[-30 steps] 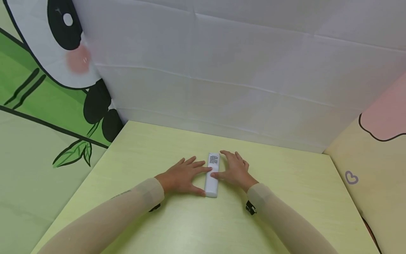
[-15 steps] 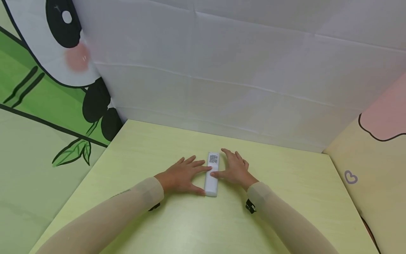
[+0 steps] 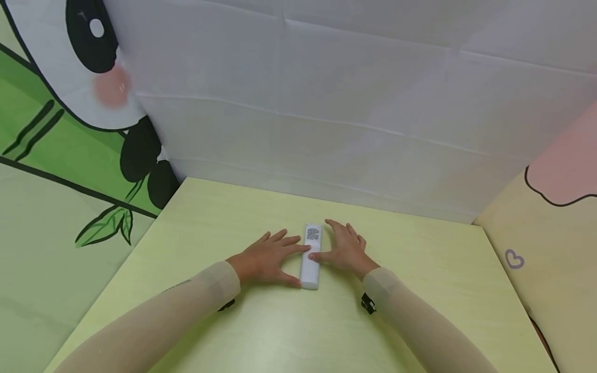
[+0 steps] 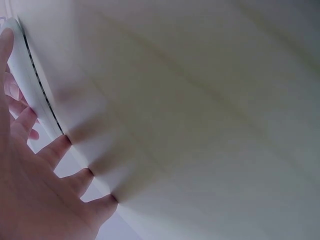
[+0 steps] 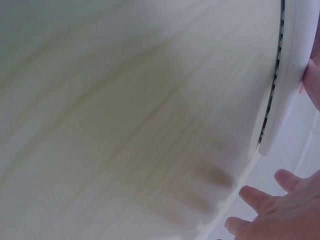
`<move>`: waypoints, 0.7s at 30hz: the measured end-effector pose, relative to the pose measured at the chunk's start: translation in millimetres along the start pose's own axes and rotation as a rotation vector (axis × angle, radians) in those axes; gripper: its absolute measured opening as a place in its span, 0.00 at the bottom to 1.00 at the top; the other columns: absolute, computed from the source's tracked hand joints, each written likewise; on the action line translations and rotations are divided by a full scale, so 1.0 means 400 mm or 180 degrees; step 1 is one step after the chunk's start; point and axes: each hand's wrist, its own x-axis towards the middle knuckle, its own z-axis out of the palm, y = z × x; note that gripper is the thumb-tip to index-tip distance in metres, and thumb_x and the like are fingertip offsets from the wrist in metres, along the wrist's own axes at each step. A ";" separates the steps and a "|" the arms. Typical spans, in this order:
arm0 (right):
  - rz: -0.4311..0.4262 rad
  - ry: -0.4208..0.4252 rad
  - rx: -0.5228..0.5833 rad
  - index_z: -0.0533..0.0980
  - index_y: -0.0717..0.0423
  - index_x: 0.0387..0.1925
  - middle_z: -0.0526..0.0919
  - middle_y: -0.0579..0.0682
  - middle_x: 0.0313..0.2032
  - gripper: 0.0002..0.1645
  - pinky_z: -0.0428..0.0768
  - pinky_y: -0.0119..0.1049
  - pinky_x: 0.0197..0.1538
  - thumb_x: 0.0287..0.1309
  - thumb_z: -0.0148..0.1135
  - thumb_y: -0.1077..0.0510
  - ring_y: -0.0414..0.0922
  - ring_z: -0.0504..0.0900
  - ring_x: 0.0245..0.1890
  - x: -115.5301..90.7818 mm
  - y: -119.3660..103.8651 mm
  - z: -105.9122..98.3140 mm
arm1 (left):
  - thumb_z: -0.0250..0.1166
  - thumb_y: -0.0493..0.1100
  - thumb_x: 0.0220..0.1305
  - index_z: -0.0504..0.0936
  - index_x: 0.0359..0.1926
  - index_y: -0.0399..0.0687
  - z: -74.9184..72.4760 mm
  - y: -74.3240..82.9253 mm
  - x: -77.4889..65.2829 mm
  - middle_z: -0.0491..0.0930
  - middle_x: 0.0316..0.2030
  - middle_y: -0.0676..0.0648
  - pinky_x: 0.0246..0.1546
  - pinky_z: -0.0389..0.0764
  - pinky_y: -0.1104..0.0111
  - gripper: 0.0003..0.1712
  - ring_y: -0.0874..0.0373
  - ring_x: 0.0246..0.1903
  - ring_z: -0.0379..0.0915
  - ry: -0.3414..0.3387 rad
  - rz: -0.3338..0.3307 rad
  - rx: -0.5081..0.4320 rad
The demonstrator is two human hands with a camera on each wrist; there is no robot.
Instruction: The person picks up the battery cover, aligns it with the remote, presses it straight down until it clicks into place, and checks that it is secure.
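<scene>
A slim white remote control (image 3: 310, 270) lies lengthwise on the table, with a printed code label (image 3: 313, 234) at the far end of its upward side. Along its underside a row of dark marks shows in both wrist views. My left hand (image 3: 269, 260) is spread flat to the left; its index finger reaches onto the remote control and its thumb tip touches the near left edge. From the right, my right hand (image 3: 346, 250) rests its thumb on the middle of the remote control. The other right fingers extend over the table beside it, apart from the remote control.
The pale yellow table (image 3: 280, 331) meets a white cloth backdrop (image 3: 326, 129) at the back. A cartoon-printed panel (image 3: 56, 207) borders the left side, and a cream panel (image 3: 550, 259) the right. A dark cable (image 3: 543, 342) runs down near the right edge.
</scene>
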 end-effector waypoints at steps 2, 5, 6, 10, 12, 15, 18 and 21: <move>-0.0002 -0.0004 -0.0007 0.60 0.43 0.95 0.67 0.58 0.93 0.71 0.55 0.80 0.91 0.62 0.90 0.32 0.73 0.52 0.96 0.000 0.002 0.001 | 0.72 0.85 0.70 0.68 0.93 0.78 0.000 0.000 0.000 0.63 0.95 0.49 0.95 0.50 0.25 0.57 0.31 0.97 0.47 -0.0001 0.0001 -0.0005; -0.0005 -0.0010 0.0004 0.60 0.43 0.95 0.67 0.58 0.93 0.71 0.55 0.81 0.91 0.62 0.90 0.31 0.73 0.52 0.97 0.001 0.004 0.001 | 0.72 0.85 0.70 0.67 0.93 0.78 0.000 0.000 0.000 0.63 0.95 0.49 0.95 0.50 0.26 0.57 0.32 0.98 0.46 -0.0003 0.0005 0.0006; -0.0008 -0.0009 0.0009 0.60 0.43 0.95 0.67 0.58 0.93 0.71 0.55 0.81 0.91 0.62 0.90 0.31 0.73 0.52 0.97 0.001 0.005 0.001 | 0.72 0.85 0.70 0.67 0.93 0.78 -0.001 0.000 0.000 0.63 0.95 0.49 0.95 0.50 0.26 0.57 0.32 0.98 0.47 0.0003 0.0006 0.0010; -0.0009 -0.0009 0.0048 0.60 0.43 0.95 0.66 0.57 0.93 0.71 0.54 0.81 0.91 0.62 0.89 0.31 0.73 0.51 0.97 0.001 0.007 0.000 | 0.72 0.85 0.70 0.68 0.93 0.78 -0.003 0.002 -0.002 0.63 0.95 0.49 0.95 0.50 0.26 0.57 0.32 0.98 0.47 0.0019 0.0011 0.0011; -0.0006 -0.0015 0.0071 0.61 0.43 0.95 0.66 0.57 0.93 0.71 0.54 0.80 0.91 0.62 0.89 0.31 0.73 0.51 0.97 0.000 0.008 0.000 | 0.72 0.85 0.70 0.68 0.92 0.77 -0.004 0.003 -0.003 0.63 0.95 0.49 0.95 0.50 0.26 0.57 0.32 0.98 0.47 0.0024 0.0012 -0.0007; -0.0012 -0.0027 0.0087 0.61 0.44 0.94 0.66 0.56 0.93 0.70 0.54 0.81 0.91 0.63 0.89 0.31 0.73 0.51 0.97 0.000 0.009 -0.001 | 0.72 0.85 0.70 0.68 0.92 0.78 -0.005 0.004 -0.003 0.63 0.95 0.50 0.95 0.50 0.27 0.57 0.32 0.98 0.47 0.0013 0.0001 -0.0013; -0.0022 -0.0033 0.0077 0.61 0.44 0.94 0.66 0.56 0.93 0.70 0.54 0.81 0.91 0.63 0.89 0.31 0.73 0.51 0.97 0.000 0.010 0.000 | 0.72 0.85 0.70 0.68 0.92 0.78 -0.004 0.004 -0.001 0.63 0.95 0.50 0.95 0.50 0.26 0.57 0.32 0.97 0.47 0.0004 -0.0013 -0.0010; -0.0020 -0.0043 0.0069 0.61 0.44 0.94 0.65 0.56 0.94 0.70 0.55 0.81 0.91 0.63 0.89 0.31 0.73 0.51 0.97 -0.001 0.010 0.000 | 0.72 0.85 0.70 0.68 0.92 0.79 -0.003 0.004 0.001 0.63 0.95 0.50 0.95 0.50 0.26 0.57 0.32 0.98 0.47 -0.0006 -0.0025 -0.0003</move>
